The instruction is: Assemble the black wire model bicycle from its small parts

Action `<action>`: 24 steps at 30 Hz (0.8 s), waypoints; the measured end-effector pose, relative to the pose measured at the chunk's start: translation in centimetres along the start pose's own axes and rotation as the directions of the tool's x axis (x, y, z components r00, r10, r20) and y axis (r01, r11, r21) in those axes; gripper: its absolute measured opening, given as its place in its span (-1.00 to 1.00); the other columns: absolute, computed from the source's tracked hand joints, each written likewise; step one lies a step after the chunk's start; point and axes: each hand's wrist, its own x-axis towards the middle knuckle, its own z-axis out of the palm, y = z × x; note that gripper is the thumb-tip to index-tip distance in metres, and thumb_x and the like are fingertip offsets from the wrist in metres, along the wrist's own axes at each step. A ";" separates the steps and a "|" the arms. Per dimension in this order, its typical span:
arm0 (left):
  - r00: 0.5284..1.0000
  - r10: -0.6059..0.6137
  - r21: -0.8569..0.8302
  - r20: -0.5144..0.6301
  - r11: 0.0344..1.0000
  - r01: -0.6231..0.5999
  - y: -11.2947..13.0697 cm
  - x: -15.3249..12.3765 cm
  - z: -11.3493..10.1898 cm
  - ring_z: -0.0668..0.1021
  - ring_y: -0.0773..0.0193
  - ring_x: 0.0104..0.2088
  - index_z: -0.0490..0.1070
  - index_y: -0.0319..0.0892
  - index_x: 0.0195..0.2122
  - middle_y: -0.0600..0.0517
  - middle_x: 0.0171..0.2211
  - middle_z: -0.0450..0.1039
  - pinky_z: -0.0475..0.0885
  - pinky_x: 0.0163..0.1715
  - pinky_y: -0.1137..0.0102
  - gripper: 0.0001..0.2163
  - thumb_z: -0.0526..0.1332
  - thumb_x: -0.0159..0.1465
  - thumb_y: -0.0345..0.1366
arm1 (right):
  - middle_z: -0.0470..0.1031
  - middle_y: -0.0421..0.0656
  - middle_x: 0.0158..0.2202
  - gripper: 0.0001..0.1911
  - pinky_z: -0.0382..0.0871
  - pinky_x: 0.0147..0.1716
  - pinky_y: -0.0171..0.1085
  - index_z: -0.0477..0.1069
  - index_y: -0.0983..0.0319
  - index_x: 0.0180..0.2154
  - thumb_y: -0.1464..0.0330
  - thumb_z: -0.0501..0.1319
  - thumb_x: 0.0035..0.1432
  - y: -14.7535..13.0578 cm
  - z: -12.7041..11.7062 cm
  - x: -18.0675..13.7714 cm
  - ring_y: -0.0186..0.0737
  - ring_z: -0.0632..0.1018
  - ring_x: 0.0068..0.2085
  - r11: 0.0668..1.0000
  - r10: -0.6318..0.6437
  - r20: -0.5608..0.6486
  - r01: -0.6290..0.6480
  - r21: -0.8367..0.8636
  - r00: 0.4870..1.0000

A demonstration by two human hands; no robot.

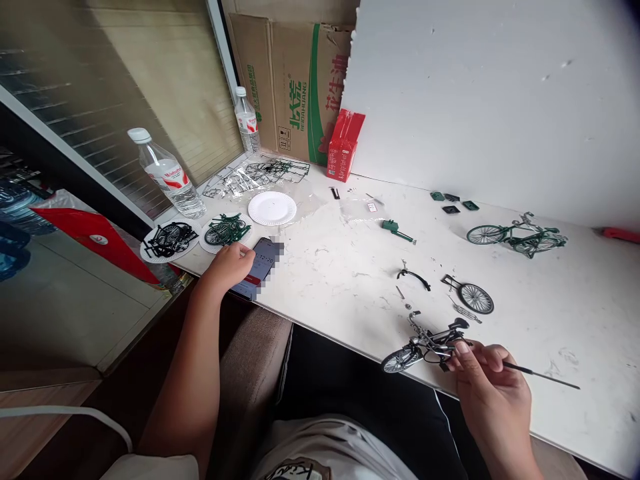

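Note:
My right hand (493, 383) is closed around the rear of a black model bicycle (425, 345), above the table's front edge. A thin screwdriver (543, 377) with a dark handle is also tucked in its fingers, pointing right. My left hand (233, 263) is at the front left edge, its fingers curled together; anything in them is hidden. It lies between a phone (264, 260) and a paper plate of green bicycle parts (227, 229). Near the black bicycle lie a loose wheel (476, 298), a curved black fender (415, 277) and a silver rack-like piece (467, 311).
A green model bicycle (520, 235) stands at the right. Black parts (170, 240) fill another plate; a white plate (272, 208) sits behind. Water bottles (167, 175), part frames (270, 172), a red box (345, 147) and a carton (295, 87) line the back left.

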 end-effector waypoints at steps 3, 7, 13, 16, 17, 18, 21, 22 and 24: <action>1.000 0.003 0.015 -0.014 1.000 -0.003 0.0 0.1 0.1 0.59 -0.15 0.15 0.53 -0.16 -0.05 -0.24 0.10 0.60 0.45 0.10 0.20 -0.72 0.14 0.32 -0.19 | 0.38 -0.32 -0.39 -0.31 0.44 -0.37 -0.40 0.12 0.15 -0.39 0.29 0.69 -0.11 -0.1 0.0 0.0 -0.37 0.49 -0.38 1.000 0.000 -0.010 0.000 0.009 1.000; 1.000 0.007 0.004 -0.015 1.000 -0.007 -0.1 0.2 0.2 0.60 -0.16 0.14 0.52 -0.17 -0.04 -0.25 0.09 0.61 0.46 0.10 0.19 -0.72 0.14 0.31 -0.22 | 0.35 -0.33 -0.40 -0.31 0.45 -0.36 -0.43 0.12 0.15 -0.39 0.29 0.69 -0.11 0.0 0.1 0.0 -0.38 0.48 -0.39 1.000 -0.002 -0.013 0.002 0.009 1.000; 1.000 0.022 -0.010 -0.014 1.000 -0.022 -0.1 0.1 0.1 0.62 -0.13 0.11 0.54 -0.18 -0.07 -0.24 0.09 0.61 0.46 0.07 0.22 -0.73 0.13 0.32 -0.24 | 0.36 -0.32 -0.39 -0.28 0.48 -0.35 -0.44 0.12 0.14 -0.38 0.26 0.71 -0.16 -0.1 0.2 -0.1 -0.38 0.47 -0.37 1.000 -0.005 -0.016 0.005 0.002 1.000; 0.999 0.043 -0.010 -0.001 0.999 -0.043 -0.3 0.2 0.3 0.61 -0.10 0.11 0.54 -0.18 -0.07 -0.23 0.08 0.62 0.44 0.08 0.24 -0.73 0.11 0.34 -0.23 | 0.36 -0.31 -0.39 -0.26 0.48 -0.36 -0.44 0.12 0.14 -0.39 0.24 0.72 -0.19 -0.2 0.3 -0.1 -0.36 0.48 -0.35 1.000 -0.005 -0.019 0.005 -0.002 1.000; 0.998 0.056 -0.010 0.000 0.998 -0.056 -0.4 0.3 0.4 0.61 -0.10 0.11 0.54 -0.19 -0.07 -0.24 0.08 0.61 0.43 0.07 0.25 -0.72 0.11 0.35 -0.21 | 0.37 -0.31 -0.39 -0.26 0.48 -0.36 -0.45 0.12 0.14 -0.39 0.24 0.72 -0.18 -0.2 0.3 -0.1 -0.36 0.48 -0.35 1.000 -0.003 -0.021 0.003 -0.002 1.000; 0.998 0.068 -0.011 -0.002 0.998 -0.068 -0.5 0.3 0.5 0.61 -0.10 0.10 0.54 -0.19 -0.08 -0.24 0.08 0.61 0.43 0.07 0.25 -0.72 0.11 0.35 -0.19 | 0.37 -0.30 -0.38 -0.27 0.48 -0.37 -0.45 0.12 0.14 -0.39 0.24 0.71 -0.18 -0.2 0.3 -0.1 -0.36 0.48 -0.35 1.000 -0.001 -0.020 0.000 -0.004 1.000; 0.996 0.092 -0.008 -0.016 0.996 -0.092 -0.7 0.4 0.6 0.61 -0.10 0.06 0.54 -0.20 -0.11 -0.25 0.04 0.62 0.43 0.04 0.24 -0.70 0.10 0.36 -0.14 | 0.39 -0.29 -0.37 -0.28 0.48 -0.38 -0.44 0.12 0.14 -0.39 0.24 0.70 -0.15 -0.2 0.3 0.0 -0.35 0.49 -0.35 1.000 -0.001 -0.014 0.001 -0.011 1.000; 0.995 0.097 -0.002 -0.019 0.995 -0.097 -0.6 0.4 0.5 0.62 -0.10 0.03 0.55 -0.20 -0.16 -0.26 0.00 0.63 0.44 0.01 0.24 -0.69 0.09 0.37 -0.14 | 0.39 -0.29 -0.37 -0.29 0.48 -0.37 -0.44 0.13 0.14 -0.39 0.24 0.70 -0.15 -0.2 0.3 0.0 -0.35 0.49 -0.34 1.000 -0.001 -0.014 0.001 -0.013 1.000; 0.994 0.106 0.014 -0.023 0.994 -0.106 -0.4 0.2 0.3 0.63 -0.10 -0.05 0.54 -0.19 -0.26 -0.25 -0.11 0.64 0.44 -0.05 0.23 -0.69 0.06 0.38 -0.16 | 0.39 -0.29 -0.37 -0.29 0.48 -0.37 -0.43 0.13 0.14 -0.39 0.22 0.70 -0.17 -0.2 0.4 0.1 -0.33 0.50 -0.33 1.000 -0.002 -0.018 0.002 -0.016 1.000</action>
